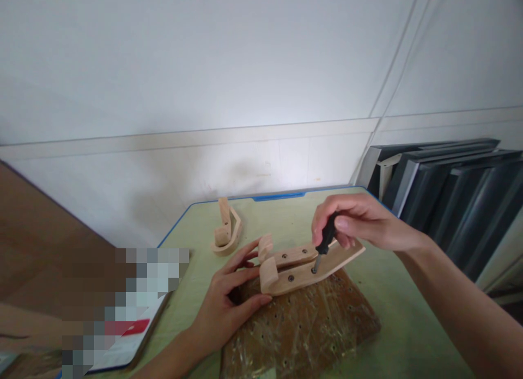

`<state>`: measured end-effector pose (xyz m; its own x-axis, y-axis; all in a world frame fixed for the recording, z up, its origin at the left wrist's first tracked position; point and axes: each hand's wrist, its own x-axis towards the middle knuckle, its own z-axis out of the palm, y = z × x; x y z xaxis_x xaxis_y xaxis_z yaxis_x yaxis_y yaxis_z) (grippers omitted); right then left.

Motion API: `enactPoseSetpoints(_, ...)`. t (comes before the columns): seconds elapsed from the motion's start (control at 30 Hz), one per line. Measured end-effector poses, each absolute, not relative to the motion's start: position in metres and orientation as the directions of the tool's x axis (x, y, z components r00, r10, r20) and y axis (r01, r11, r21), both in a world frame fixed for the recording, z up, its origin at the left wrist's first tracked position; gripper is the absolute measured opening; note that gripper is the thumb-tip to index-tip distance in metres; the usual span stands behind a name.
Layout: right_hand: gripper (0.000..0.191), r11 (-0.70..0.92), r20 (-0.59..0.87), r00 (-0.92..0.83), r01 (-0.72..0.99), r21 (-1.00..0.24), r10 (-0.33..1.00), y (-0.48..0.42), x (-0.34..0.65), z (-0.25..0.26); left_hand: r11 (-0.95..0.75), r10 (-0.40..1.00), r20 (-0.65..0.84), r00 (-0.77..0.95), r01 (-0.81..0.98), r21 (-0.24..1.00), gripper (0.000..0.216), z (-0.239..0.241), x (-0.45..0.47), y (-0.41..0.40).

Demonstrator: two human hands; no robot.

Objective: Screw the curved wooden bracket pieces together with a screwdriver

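My right hand (362,218) is closed around the black handle of a screwdriver (327,236). Its metal tip meets a dark screw in the nearer curved wooden piece (286,287). That piece has a second screw further left and a raised block at its left end. Beside it, a similar wooden piece (294,254) lies just behind, also with dark screws. With thumb and fingers, my left hand (226,294) grips the left ends of both pieces. They rest on a brown board (302,330) covered in clear tape and dotted with small holes.
More curved wooden pieces (235,232) lie at the back left of the green-topped table (408,319). A flat white panel (143,338), partly pixelated, sits at the left. Dark panels (461,188) lean on the right, and a white wall (229,166) stands behind.
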<state>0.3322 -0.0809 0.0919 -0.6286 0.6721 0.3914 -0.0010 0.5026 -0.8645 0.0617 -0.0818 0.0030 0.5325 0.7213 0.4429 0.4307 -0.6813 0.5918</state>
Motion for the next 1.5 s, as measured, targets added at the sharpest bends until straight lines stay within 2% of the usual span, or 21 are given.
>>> enactPoseSetpoints(0.17,0.021,0.398,0.306,-0.707,-0.037,-0.917,0.638,-0.079,0.344,0.093,-0.677,0.725,0.433,0.535,0.440,0.590,0.029,0.005,0.062,-0.083)
enactPoseSetpoints(0.57,0.017,0.449,0.424,-0.610,-0.122,-0.885,0.670,-0.073,0.347,0.085,-0.671,0.733,0.429,0.527,0.464,0.578,0.027,0.003,0.063,-0.083)
enactPoseSetpoints(1.3,0.013,0.418,0.388,-0.361,0.003,-0.909,0.848,-0.077,0.336,0.089,-0.678,0.729,0.425,0.537,0.479,0.558,0.025,0.005,0.065,-0.082)
enactPoseSetpoints(1.5,0.019,0.381,0.347,-0.318,0.048,-0.923,0.882,-0.079,0.330,0.088,-0.675,0.732,0.424,0.533,0.480,0.560,0.026,0.006,0.066,-0.082)
